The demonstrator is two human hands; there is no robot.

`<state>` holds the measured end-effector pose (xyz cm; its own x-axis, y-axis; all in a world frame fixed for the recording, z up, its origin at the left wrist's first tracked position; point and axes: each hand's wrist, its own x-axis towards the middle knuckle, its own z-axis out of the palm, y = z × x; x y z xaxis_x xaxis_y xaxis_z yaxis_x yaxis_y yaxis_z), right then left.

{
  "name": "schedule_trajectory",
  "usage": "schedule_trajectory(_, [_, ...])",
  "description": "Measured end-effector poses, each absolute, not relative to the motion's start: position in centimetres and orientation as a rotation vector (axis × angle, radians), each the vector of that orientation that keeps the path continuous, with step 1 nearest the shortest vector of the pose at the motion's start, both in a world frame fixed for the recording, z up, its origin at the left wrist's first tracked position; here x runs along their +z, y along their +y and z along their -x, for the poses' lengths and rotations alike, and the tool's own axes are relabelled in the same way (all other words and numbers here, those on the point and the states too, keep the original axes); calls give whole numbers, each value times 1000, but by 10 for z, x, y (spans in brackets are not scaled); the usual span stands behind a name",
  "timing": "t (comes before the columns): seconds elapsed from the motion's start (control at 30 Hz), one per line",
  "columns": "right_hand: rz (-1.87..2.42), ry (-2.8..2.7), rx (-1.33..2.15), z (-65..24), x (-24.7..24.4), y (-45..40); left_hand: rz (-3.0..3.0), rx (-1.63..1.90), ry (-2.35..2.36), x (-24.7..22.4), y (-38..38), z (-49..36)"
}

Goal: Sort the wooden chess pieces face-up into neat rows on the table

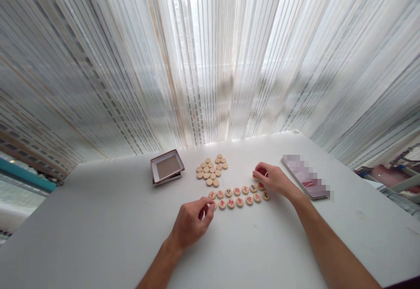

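Note:
Two rows of round wooden Chinese chess pieces point(231, 203) lie face up on the white table, most with red characters and a few with black ones. At the left end of the front row, my left hand point(193, 221) has its thumb and forefinger closed on a chess piece point(215, 205), partly covered by the fingertips. Just behind the right end of the rows, my right hand point(271, 177) pinches another chess piece point(254, 175), mostly hidden by the fingers. Behind the rows sits a loose cluster of blank-side-up pieces point(206, 175).
An open shallow box point(167, 166) rests on its other part at the back left of the table point(124, 219). To the right lies a flat, pinkish rectangular item point(305, 175), partly blurred out. Sheer striped curtains point(210, 61) hang along the far table edge.

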<state>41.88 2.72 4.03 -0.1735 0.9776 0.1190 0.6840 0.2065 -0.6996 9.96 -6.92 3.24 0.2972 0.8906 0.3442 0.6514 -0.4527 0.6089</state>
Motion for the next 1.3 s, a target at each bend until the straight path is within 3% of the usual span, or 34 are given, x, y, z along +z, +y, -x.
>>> schedule_trajectory(0.87, [1761, -1950, 431, -425, 32, 32, -2222, 920, 1361, 31, -69, -101])
schedule_trajectory(1.3, [1541, -2018, 429, -413, 40, 25, -2223, 923, 1390, 29, -69, -99])
